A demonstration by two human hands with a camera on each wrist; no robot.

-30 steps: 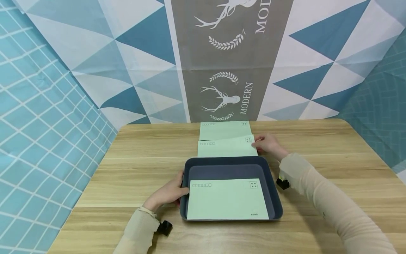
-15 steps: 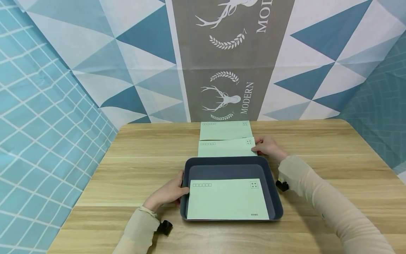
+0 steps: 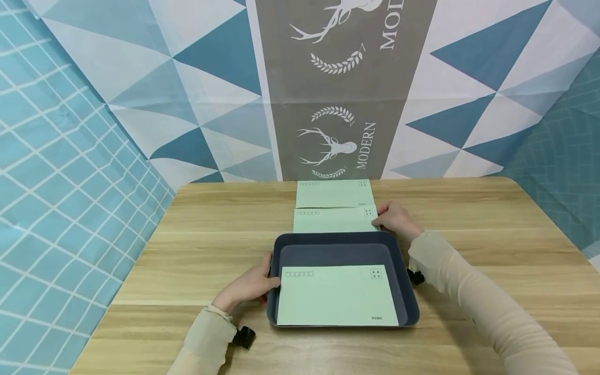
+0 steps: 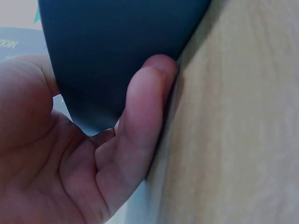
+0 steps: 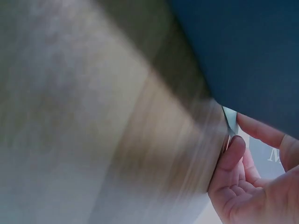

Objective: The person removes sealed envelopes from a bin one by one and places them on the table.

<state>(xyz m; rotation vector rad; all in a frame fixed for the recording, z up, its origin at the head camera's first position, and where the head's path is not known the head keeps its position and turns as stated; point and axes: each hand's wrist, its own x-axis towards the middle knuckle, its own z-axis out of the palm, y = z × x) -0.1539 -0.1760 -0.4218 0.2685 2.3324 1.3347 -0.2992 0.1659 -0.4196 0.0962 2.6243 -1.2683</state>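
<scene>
A dark blue-grey tray sits on the wooden table, with a pale green envelope lying in its near part. My left hand grips the tray's left side, thumb over the rim; in the left wrist view the fingers bend against the outer wall near its bottom. Behind the tray lies a second green envelope, its near part hidden by the tray. My right hand pinches this envelope's right edge; in the right wrist view, thumb and fingers meet around a green corner.
A third green envelope lies at the table's back edge, just behind the second one. Patterned cloth hangs behind the table, and blue checked cloth runs along the left side.
My right hand has moved slightly toward the tray, and the second envelope's right end has come down with it, now lying nearly level. My left hand and the tray stay put.
</scene>
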